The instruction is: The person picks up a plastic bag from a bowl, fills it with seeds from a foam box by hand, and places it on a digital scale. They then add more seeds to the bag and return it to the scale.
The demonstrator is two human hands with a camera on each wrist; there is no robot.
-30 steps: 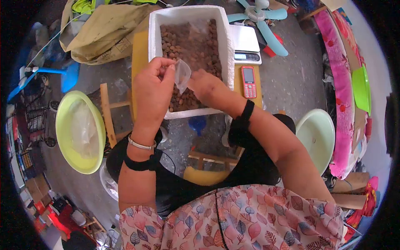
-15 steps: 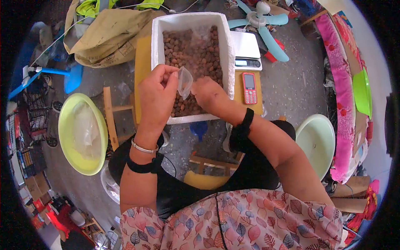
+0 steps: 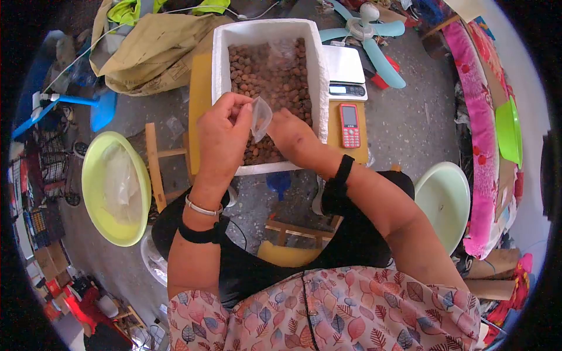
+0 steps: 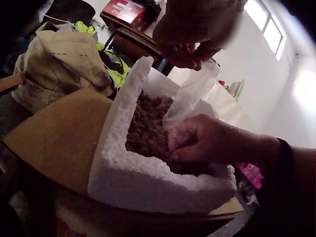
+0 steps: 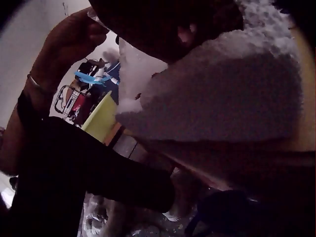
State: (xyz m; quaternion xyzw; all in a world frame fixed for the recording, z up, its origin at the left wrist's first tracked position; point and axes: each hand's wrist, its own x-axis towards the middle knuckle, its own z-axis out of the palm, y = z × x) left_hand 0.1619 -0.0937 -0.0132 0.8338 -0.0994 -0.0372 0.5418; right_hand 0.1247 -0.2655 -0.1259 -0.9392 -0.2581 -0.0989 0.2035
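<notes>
My left hand (image 3: pixel 222 131) pinches the edge of a small clear plastic bag (image 3: pixel 261 120) between thumb and forefinger. The bag hangs over a white foam box (image 3: pixel 219 64) that holds many brown nuts or seeds (image 3: pixel 295 73). Beside the bag is my right hand (image 3: pixel 297 139), reaching in over the box's near side. In the left wrist view that hand (image 4: pixel 195 140) sits low at the nuts with curled fingers, just below the bag (image 4: pixel 190 98); I cannot tell what is inside them. The right wrist view is mostly dark.
The box stands on a yellowish board (image 3: pixel 202 88). To its right lie a white digital scale (image 3: pixel 344 63) and a red phone (image 3: pixel 350 126). A yellow-green basin (image 3: pixel 93 193) holds plastic at left; a pale basin (image 3: pixel 442 205) stands at right. A fan (image 3: pixel 360 28) lies beyond the scale.
The head view has shifted slightly, so the box appears a little lower. Both hands stay beside the bag in nearly the same pose, and the left keeps its pinch.
</notes>
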